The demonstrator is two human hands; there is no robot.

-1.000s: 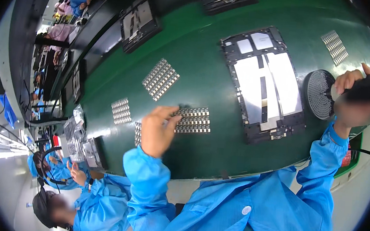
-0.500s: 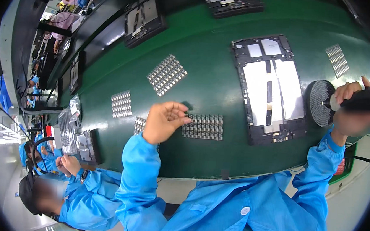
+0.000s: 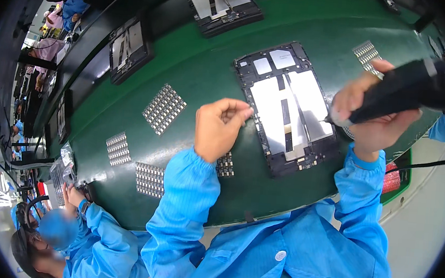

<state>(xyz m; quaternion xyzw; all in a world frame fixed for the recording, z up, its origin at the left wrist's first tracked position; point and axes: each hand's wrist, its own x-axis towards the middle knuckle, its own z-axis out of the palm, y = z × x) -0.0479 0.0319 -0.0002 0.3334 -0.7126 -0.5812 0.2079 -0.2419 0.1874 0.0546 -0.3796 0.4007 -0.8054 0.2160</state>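
An opened tablet (image 3: 282,110) lies on the green table, its back off, showing silvery battery panels and a black frame. My left hand (image 3: 215,129) is at its left edge, thumb and fingertips pinched together; whatever they hold, if anything, is too small to make out. My right hand (image 3: 370,131) grips a black electric screwdriver (image 3: 401,93), its tip close to the tablet's right edge. Whether the tip touches is unclear. Behind that hand, a round perforated screw tray (image 3: 347,132) is mostly hidden. A sheet of small parts (image 3: 225,166) is partly covered by my left hand and sleeve.
More sheets of small metallic parts (image 3: 164,109) lie left, with another sheet (image 3: 366,55) at the far right. Other opened tablets (image 3: 222,11) sit along the far side. At lower left, a co-worker (image 3: 104,244) in blue works. A green bin (image 3: 399,179) is at lower right.
My left hand has moved from the parts sheet to the tablet's left edge. My right hand has brought the screwdriver from the screw tray leftward to the tablet. The whole view has shifted.
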